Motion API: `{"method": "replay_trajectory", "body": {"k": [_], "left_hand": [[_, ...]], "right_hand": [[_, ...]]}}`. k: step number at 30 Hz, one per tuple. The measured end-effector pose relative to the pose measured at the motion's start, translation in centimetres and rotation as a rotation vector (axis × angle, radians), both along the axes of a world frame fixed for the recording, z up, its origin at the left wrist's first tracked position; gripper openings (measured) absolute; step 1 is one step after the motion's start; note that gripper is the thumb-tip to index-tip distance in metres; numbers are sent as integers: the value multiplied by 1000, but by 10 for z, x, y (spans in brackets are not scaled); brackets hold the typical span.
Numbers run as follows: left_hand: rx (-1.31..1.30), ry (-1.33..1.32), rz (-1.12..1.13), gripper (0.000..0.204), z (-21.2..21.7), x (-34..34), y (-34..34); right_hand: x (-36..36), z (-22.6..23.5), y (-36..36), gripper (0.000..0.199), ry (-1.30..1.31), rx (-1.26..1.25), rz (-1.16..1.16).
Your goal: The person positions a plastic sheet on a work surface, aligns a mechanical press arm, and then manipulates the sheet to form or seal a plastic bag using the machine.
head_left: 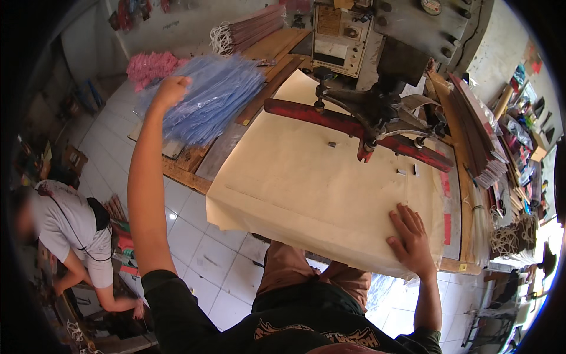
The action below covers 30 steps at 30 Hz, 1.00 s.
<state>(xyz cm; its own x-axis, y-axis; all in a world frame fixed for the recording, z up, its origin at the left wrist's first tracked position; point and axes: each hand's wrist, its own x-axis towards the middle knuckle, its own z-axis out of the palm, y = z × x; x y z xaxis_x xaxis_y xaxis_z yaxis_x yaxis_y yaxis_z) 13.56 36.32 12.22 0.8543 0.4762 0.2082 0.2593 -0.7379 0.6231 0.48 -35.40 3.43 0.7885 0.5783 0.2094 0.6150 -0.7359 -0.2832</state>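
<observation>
The right hand (411, 242), fingers slightly spread, rests on a broad cream sheet (306, 189) over the surface (186, 177); the left hand (173, 91), fingers curled, grip unclear, is beside translucent blue plastic sheets (209, 106). A metal control box (352, 46) bears printing.

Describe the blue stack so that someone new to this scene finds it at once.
On the workbench, find the large cream sheet under the right hand. To its left, near the left hand, lies the blue stack. Its thin, shiny blue layers set it apart from the smaller pink bundle at its far left.
</observation>
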Motion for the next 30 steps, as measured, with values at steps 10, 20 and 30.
{"method": "replay_trajectory", "body": {"k": [10,20,30], "left_hand": [[475,-594,232,40,97,-85,-103],[165,-668,-66,34,-47,-155,-341],[-187,-617,-273,59,-68,-182,-363]], "right_hand": [[6,35,3,58,40,-194,111],[83,84,179,80,866,720,453],[76,74,202,47,845,933,143]]}}
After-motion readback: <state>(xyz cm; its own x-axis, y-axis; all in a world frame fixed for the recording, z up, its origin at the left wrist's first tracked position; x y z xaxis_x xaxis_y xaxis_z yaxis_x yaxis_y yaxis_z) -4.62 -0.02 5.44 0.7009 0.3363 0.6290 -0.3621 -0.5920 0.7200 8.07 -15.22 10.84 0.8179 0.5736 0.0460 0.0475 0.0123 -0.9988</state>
